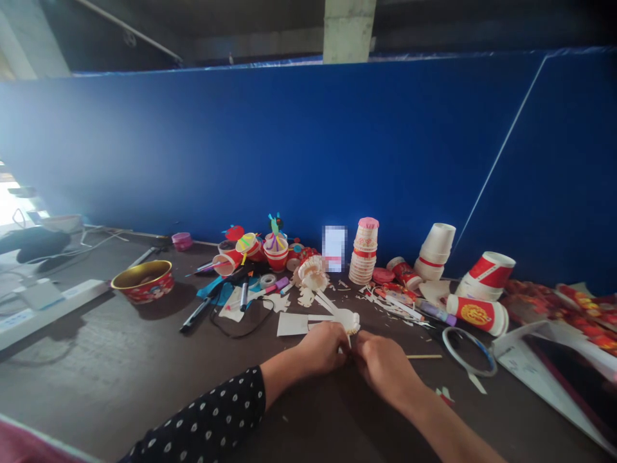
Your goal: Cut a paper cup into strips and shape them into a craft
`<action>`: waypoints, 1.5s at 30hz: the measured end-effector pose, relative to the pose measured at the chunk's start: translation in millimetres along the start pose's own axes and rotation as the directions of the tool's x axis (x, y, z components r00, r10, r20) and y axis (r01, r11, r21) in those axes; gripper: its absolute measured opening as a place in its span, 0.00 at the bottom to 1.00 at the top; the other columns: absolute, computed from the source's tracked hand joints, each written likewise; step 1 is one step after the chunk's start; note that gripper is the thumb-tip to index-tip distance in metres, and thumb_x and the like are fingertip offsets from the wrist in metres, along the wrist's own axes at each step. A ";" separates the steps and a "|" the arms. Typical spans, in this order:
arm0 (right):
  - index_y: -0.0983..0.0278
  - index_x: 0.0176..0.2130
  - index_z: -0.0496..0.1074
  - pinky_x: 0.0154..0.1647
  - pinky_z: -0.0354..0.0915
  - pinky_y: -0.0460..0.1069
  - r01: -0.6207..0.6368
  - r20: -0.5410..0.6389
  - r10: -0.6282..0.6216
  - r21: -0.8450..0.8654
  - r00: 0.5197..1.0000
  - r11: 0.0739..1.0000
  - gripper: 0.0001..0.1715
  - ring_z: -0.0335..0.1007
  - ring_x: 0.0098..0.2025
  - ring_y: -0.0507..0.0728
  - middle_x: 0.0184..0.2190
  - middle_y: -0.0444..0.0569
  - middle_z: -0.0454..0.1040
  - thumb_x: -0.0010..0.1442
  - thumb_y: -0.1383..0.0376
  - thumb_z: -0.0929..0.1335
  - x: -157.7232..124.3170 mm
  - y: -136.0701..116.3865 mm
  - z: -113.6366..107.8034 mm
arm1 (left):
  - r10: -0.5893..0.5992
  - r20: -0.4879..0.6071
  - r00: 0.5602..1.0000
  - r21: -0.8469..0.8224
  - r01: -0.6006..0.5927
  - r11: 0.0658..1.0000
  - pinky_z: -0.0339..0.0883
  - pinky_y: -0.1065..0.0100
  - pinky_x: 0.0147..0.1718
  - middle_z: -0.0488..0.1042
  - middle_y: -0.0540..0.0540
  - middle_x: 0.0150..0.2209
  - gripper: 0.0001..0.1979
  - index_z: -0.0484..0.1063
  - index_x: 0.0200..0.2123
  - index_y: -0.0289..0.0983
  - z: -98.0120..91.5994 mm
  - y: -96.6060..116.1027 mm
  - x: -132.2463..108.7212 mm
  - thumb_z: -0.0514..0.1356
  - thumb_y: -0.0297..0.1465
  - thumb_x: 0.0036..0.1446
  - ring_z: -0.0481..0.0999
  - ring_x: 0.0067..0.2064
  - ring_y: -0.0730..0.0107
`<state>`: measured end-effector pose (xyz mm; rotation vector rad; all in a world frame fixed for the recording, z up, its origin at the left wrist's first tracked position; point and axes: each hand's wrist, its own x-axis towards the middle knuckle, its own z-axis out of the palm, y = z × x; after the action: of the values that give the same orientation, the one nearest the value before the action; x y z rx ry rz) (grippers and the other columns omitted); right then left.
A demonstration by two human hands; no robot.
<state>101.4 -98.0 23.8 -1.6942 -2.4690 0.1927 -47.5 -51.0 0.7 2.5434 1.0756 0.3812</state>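
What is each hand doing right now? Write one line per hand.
Left hand: closed, holding a cut paper cup.
Right hand: closed, on the same cup.

We show, at the grip of the left hand [322,347] and right hand [383,366], a cream paper cutout [348,321] with a fringed edge. To the left of the grip are a black sleeve [202,411] with white dots and a red patterned tin [142,281] lined in gold. Beyond the grip we see a deep blue wall [289,148]. To the right lies a white paper cup [477,315] with red bands and a gold emblem.
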 end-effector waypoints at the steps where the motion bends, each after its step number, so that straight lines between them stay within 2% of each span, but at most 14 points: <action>1: 0.64 0.33 0.74 0.30 0.56 0.46 -0.004 -0.004 0.004 -0.023 1.000 1.000 0.13 0.72 0.35 0.57 0.35 0.53 0.76 0.55 0.69 0.60 -0.1 -0.4 0.8 | -0.002 0.006 1.000 0.000 0.002 1.000 0.64 0.72 0.36 0.75 0.47 0.33 0.09 0.76 0.29 0.35 -0.6 0.4 0.0 0.58 0.22 0.43 0.73 0.36 0.67; 6: 0.64 0.35 0.74 0.28 0.55 0.46 0.008 -0.023 -0.010 -0.111 1.000 0.994 0.14 0.73 0.33 0.57 0.34 0.53 0.76 0.56 0.70 0.60 0.3 -1.3 4.0 | -0.020 0.041 0.999 0.025 0.019 0.999 0.64 0.71 0.37 0.75 0.46 0.34 0.08 0.75 0.30 0.34 -5.3 6.3 -0.5 0.58 0.22 0.44 0.72 0.37 0.66; 11: 0.63 0.31 0.74 0.27 0.54 0.47 0.028 -0.007 -0.029 -0.132 1.000 0.991 0.16 0.72 0.32 0.56 0.31 0.53 0.77 0.56 0.71 0.59 -2.6 2.5 0.1 | -0.008 0.017 1.000 0.017 0.008 1.000 0.63 0.73 0.36 0.74 0.47 0.35 0.08 0.74 0.27 0.35 -2.9 7.3 -0.7 0.58 0.21 0.43 0.71 0.37 0.68; 16: 0.65 0.30 0.74 0.28 0.55 0.46 0.047 0.089 -0.034 -0.149 0.995 0.988 0.15 0.72 0.33 0.55 0.31 0.52 0.77 0.56 0.71 0.59 -11.4 -3.2 -12.7 | 0.017 -0.017 1.000 -0.014 -0.017 1.000 0.63 0.74 0.35 0.73 0.47 0.34 0.04 0.74 0.25 0.34 -0.4 5.0 0.0 0.60 0.22 0.44 0.71 0.35 0.69; 21: 0.67 0.31 0.75 0.32 0.57 0.46 0.061 0.136 -0.026 -0.256 0.990 0.965 0.19 0.72 0.36 0.56 0.33 0.55 0.76 0.56 0.75 0.58 -16.0 -18.6 -20.5 | -0.009 -0.013 1.000 -0.017 0.009 1.000 0.64 0.72 0.37 0.73 0.46 0.35 0.05 0.74 0.26 0.35 -0.8 7.1 -0.1 0.59 0.22 0.45 0.71 0.37 0.67; 26: 0.67 0.33 0.75 0.36 0.58 0.47 0.087 0.142 -0.048 -0.288 0.989 0.954 0.19 0.71 0.37 0.57 0.34 0.55 0.76 0.56 0.77 0.58 -15.9 -21.2 -18.5 | -0.029 -0.016 0.999 0.003 0.029 1.000 0.64 0.69 0.39 0.73 0.43 0.35 0.06 0.74 0.26 0.33 0.4 9.3 -0.2 0.57 0.22 0.44 0.71 0.38 0.64; 32: 0.67 0.34 0.75 0.38 0.57 0.48 0.104 0.138 -0.065 -0.297 0.988 0.949 0.19 0.70 0.38 0.57 0.36 0.54 0.75 0.56 0.78 0.58 -15.6 -17.1 -15.2 | 0.009 -0.019 1.000 -0.046 -0.010 0.999 0.64 0.74 0.34 0.73 0.46 0.30 0.07 0.75 0.25 0.33 -0.1 -2.0 2.8 0.57 0.21 0.43 0.71 0.34 0.69; 36: 0.66 0.35 0.75 0.38 0.56 0.48 0.116 0.124 -0.083 -0.284 0.989 0.952 0.20 0.70 0.38 0.56 0.36 0.52 0.75 0.56 0.78 0.57 -16.3 -15.4 -14.9 | 0.024 -0.030 0.999 -0.150 -0.028 0.988 0.63 0.76 0.32 0.74 0.48 0.29 0.14 0.76 0.29 0.33 -3.2 -11.9 4.2 0.53 0.17 0.42 0.72 0.32 0.73; 45: 0.66 0.35 0.75 0.36 0.55 0.47 0.118 0.111 -0.090 -0.290 0.990 0.950 0.21 0.69 0.38 0.55 0.36 0.52 0.74 0.55 0.79 0.57 -16.0 -13.9 -11.8 | 0.043 -0.079 0.996 -0.120 -0.053 0.991 0.63 0.76 0.35 0.75 0.47 0.29 0.14 0.76 0.27 0.33 1.1 -14.7 5.7 0.53 0.18 0.41 0.72 0.33 0.72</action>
<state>96.5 -117.6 37.2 -1.6876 -2.7676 -0.1177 -52.5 -37.5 -5.8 2.4676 0.9874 0.5445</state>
